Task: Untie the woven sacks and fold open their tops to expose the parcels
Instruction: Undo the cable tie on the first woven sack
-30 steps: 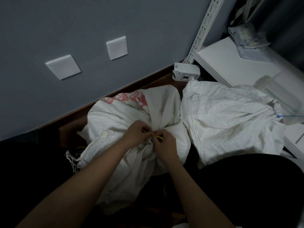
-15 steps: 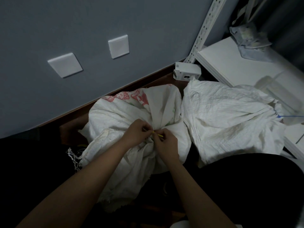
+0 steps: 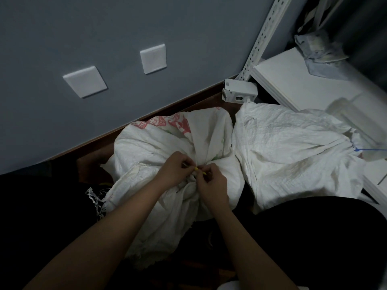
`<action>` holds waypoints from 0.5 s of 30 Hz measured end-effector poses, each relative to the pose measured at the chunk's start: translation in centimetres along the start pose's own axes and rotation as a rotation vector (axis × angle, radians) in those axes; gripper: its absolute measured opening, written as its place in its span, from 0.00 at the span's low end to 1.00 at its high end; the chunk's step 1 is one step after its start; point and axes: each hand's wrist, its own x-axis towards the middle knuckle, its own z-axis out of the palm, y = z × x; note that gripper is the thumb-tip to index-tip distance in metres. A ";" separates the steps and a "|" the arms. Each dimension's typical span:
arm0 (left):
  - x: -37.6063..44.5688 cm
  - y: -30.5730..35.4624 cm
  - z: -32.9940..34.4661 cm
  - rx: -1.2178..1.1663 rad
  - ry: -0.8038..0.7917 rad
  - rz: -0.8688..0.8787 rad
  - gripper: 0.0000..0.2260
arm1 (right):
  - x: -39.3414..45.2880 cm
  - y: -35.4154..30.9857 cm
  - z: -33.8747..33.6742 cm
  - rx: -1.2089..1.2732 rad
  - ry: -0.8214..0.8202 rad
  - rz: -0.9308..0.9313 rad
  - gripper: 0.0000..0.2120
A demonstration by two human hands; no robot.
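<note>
Little has changed over the last second: my left hand (image 3: pixel 173 170) and right hand (image 3: pixel 213 181) remain pinched on the yellow tie (image 3: pixel 200 171) at the gathered neck, so the knot holds. The printed sack (image 3: pixel 150 147) sits at centre, bulging, creased, top closed (parcels unseen). The second sack (image 3: pixel 293 151), at three o'clock, stays cinched with a blue tie (image 3: pixel 368 150).

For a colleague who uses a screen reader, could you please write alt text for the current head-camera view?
Seen from above in dim light, a person's left hand and right hand pinch a yellow tie at the gathered neck of a white woven sack with red print. A second white sack, closed with a blue tie, lies beside it below a grey wall.
</note>
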 end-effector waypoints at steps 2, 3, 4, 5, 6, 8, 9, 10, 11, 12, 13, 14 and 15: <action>-0.1 0.0 -0.1 0.003 0.004 -0.002 0.05 | 0.2 0.2 0.1 -0.046 0.004 0.000 0.14; -0.1 0.0 -0.1 0.005 0.011 -0.005 0.04 | 0.3 0.1 0.0 -0.078 -0.004 -0.003 0.14; -0.2 0.1 -0.1 0.008 0.017 -0.005 0.04 | 0.4 0.1 0.0 -0.105 -0.016 -0.011 0.14; -0.2 0.1 -0.1 0.006 0.022 -0.005 0.04 | 0.5 0.1 0.0 -0.112 -0.032 -0.021 0.13; -0.3 0.2 -0.1 0.003 0.022 -0.003 0.04 | 0.5 0.1 -0.1 -0.112 -0.050 -0.034 0.11; -0.5 0.3 -0.1 0.005 0.029 0.001 0.05 | 0.6 0.3 -0.1 -0.121 -0.075 -0.061 0.08; -0.5 0.4 0.0 0.002 0.031 -0.004 0.05 | 0.6 0.4 -0.1 -0.135 -0.077 -0.070 0.07; -0.5 0.4 0.0 -0.007 0.030 -0.010 0.05 | 0.7 0.4 -0.1 -0.152 -0.076 -0.075 0.06; -0.6 0.4 -0.1 -0.019 0.031 -0.016 0.04 | 0.7 0.5 -0.1 -0.156 -0.078 -0.079 0.05; -0.6 0.5 -0.2 -0.033 0.031 -0.027 0.05 | 0.8 0.5 -0.2 -0.133 -0.085 -0.078 0.05; -0.7 0.5 -0.3 -0.049 0.033 -0.036 0.05 | 0.9 0.5 -0.3 -0.075 -0.101 -0.077 0.05; -0.7 0.5 -0.5 -0.060 0.035 -0.044 0.05 | 0.9 0.5 -0.5 -0.004 -0.122 -0.075 0.05; -0.7 0.6 -0.7 -0.068 0.036 -0.045 0.05 | 1.0 0.6 -0.8 0.040 -0.132 -0.085 0.06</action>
